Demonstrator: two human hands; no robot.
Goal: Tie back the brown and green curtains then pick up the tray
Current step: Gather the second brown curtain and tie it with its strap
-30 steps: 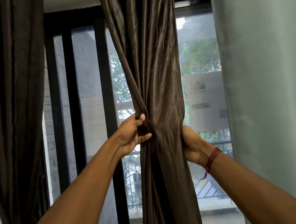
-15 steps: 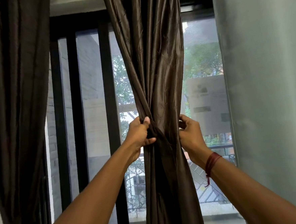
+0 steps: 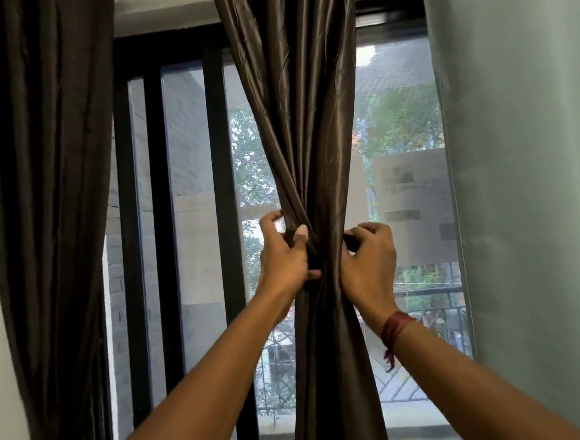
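- Hanging well to the left of the left hand, a dark curtain (image 3: 50,202) falls in heavy folds down the left edge of the view.
- Between that dark curtain and the left hand stand the black window bars (image 3: 222,155), upright, with glass panes between them.
- The left hand (image 3: 284,258) grips the brown curtain (image 3: 303,115) at its narrowest point, with the fingers curled round the left side of the bunched cloth and the thumb laid upward across the front.
- The brown curtain hangs between the two hands, gathered into a tight neck at hand height and spreading wider above and below.
- The right hand (image 3: 370,259) is against the right side of that neck. Its fingers are curled, and thumb and fingertips pinch a dark strip of cloth. Whether that strip is a tie band or a fold of the curtain cannot be told.
- A red thread (image 3: 394,329) is wound round the right wrist, with a loose end hanging down.
- Beyond the right hand and lower, through the glass, a railing (image 3: 436,312) runs across.
- The green curtain (image 3: 525,169) hangs to the right of the right hand, apart from it, pale and flat, and fills the right edge of the view.
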